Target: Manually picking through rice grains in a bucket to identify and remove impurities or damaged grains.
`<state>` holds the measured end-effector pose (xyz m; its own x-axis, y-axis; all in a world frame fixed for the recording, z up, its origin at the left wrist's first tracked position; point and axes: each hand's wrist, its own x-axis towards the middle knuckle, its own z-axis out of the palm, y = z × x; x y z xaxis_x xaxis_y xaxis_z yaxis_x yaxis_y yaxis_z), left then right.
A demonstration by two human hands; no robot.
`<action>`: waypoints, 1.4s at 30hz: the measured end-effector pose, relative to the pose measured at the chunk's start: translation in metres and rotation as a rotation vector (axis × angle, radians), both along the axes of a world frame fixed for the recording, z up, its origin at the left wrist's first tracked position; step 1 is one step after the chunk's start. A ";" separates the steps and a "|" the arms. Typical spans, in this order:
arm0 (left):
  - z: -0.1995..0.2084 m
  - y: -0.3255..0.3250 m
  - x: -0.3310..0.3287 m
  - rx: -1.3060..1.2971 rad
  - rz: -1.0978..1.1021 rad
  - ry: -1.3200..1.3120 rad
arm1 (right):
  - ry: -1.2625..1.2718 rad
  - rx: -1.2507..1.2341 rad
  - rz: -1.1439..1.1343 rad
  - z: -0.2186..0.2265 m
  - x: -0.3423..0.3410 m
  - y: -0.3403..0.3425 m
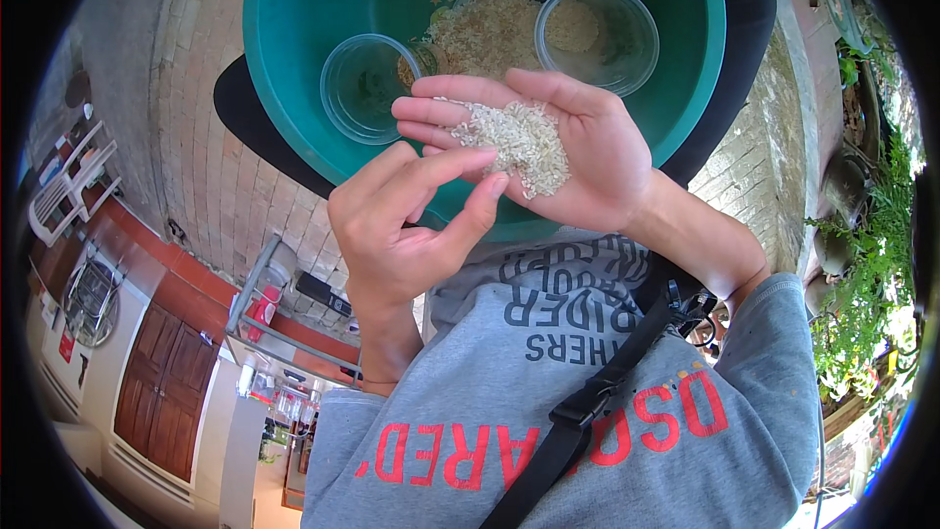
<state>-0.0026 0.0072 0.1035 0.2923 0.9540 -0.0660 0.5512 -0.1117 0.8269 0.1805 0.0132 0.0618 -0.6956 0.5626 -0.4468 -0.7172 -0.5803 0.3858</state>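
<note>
Right hand (578,152): palm up, flat and open, fingers pointing to the person's left, above the near rim of the basin (294,59). It cupped a small heap of rice (519,142), which lay across the palm and the base of the fingers; nothing was gripped.

Left hand (406,220): just below the right hand, loosely curled, thumb and forefinger bent toward each other with their tips at the edge of the rice heap. Whether a grain was pinched between them could not be told.

Basin: teal plastic, round, resting on a dark pad (729,59) in front of the person. Inside it lay a larger pile of rice (485,34), with a cartoon print on the far wall.

Left cup (367,88): clear plastic, upright in the basin, beside the pile, contents unclear.

Right cup (599,34): clear plastic, upright, touching the pile, a little rice in it.

Grey sweatshirt (587,402) with a black strap (597,397) crossing it; plants (867,274) at right.
</note>
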 end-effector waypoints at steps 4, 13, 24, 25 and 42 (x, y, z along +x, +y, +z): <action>-0.008 -0.001 0.003 0.038 -0.031 0.007 | -0.012 0.006 0.004 0.000 -0.001 0.000; -0.002 0.001 -0.001 0.007 -0.072 0.012 | 0.011 0.000 -0.018 -0.001 0.000 -0.001; -0.006 0.000 0.002 0.005 -0.039 -0.032 | -0.008 0.013 -0.002 -0.001 -0.001 -0.001; -0.006 0.001 0.002 0.023 -0.046 -0.017 | -0.006 0.016 0.003 -0.001 0.000 -0.001; -0.006 0.002 0.009 -0.004 -0.048 0.036 | -0.032 0.036 0.015 0.001 0.000 -0.002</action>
<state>0.0067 0.0093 0.0970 0.3355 0.9385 -0.0815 0.5750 -0.1355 0.8068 0.1806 0.0109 0.0626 -0.6900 0.5683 -0.4482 -0.7197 -0.6046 0.3414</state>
